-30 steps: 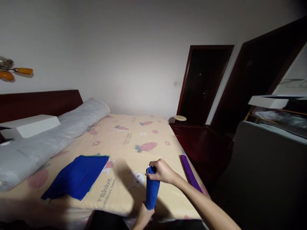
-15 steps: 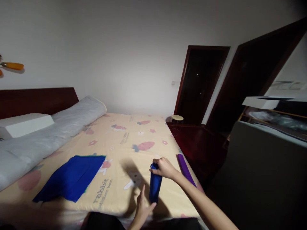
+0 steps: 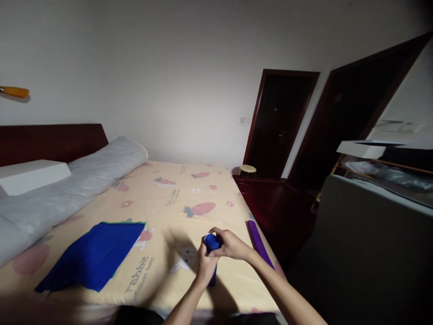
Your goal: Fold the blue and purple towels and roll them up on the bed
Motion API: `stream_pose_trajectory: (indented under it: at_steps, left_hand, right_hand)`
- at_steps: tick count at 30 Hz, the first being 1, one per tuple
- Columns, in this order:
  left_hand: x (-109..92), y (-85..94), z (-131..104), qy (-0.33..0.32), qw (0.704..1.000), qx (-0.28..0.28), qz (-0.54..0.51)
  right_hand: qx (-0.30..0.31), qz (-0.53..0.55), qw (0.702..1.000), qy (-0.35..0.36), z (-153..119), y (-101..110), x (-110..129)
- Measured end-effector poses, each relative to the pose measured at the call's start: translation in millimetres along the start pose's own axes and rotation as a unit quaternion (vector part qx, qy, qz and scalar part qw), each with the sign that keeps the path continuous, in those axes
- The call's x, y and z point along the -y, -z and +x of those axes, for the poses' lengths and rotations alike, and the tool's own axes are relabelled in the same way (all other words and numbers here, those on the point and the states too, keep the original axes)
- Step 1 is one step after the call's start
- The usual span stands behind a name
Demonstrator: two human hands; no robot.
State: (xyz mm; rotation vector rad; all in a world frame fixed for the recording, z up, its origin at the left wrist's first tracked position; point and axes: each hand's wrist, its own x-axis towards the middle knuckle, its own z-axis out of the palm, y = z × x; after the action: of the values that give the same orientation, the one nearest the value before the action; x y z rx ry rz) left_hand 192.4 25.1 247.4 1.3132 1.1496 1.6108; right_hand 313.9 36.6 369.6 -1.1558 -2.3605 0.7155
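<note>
A blue cloth roll [image 3: 212,242] stands roughly upright near the front of the bed, its spiral end facing up. My left hand [image 3: 205,261] wraps around its near left side, close to the top. From the right, my right hand [image 3: 228,243] grips the same end with thumb and fingers. Both hands hide much of the roll; its lower part shows beneath them. To the left, a flat blue cloth [image 3: 93,255] with a thin green edge lies spread on the bed sheet [image 3: 176,284]. Along the bed's right edge lies a purple roll [image 3: 260,243].
A long grey rolled bundle [image 3: 101,174] and a white box [image 3: 35,176] lie by the headboard [image 3: 50,142]. Beyond the bed's right edge are a round stool [image 3: 247,169], the dark red floor [image 3: 267,196] and a grey panel [image 3: 365,243] beside a shelf.
My left hand has risen from the roll's bottom to its top and closed around it. The roll's upper end now tips towards me, showing its spiral. My right hand still holds the top.
</note>
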Motion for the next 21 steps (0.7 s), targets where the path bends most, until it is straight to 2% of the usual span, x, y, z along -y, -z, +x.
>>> stream_pose_trajectory:
  at_steps: [6, 11, 16, 21]
  left_hand:
    - [7.5, 3.1, -4.0, 0.007, 1.0, 0.028, 0.008]
    - [25.3, -0.1, -10.6, 0.022, 0.999, -0.01, 0.024]
    - [75.6, 2.5, -31.8, 0.054, 0.987, -0.099, 0.11]
    - [134.5, 11.5, -57.3, 0.09, 0.978, -0.093, 0.166]
  right_hand:
    - [-0.013, 0.09, 0.994, 0.059, -0.8, -13.1, -10.4]
    - [-0.091, 0.082, 0.992, 0.004, 1.6, -29.1, 1.5]
    - [-0.146, 0.073, 0.985, -0.049, 3.8, -24.3, 23.1]
    - [-0.171, 0.09, 0.979, -0.068, 4.1, -17.9, 38.2]
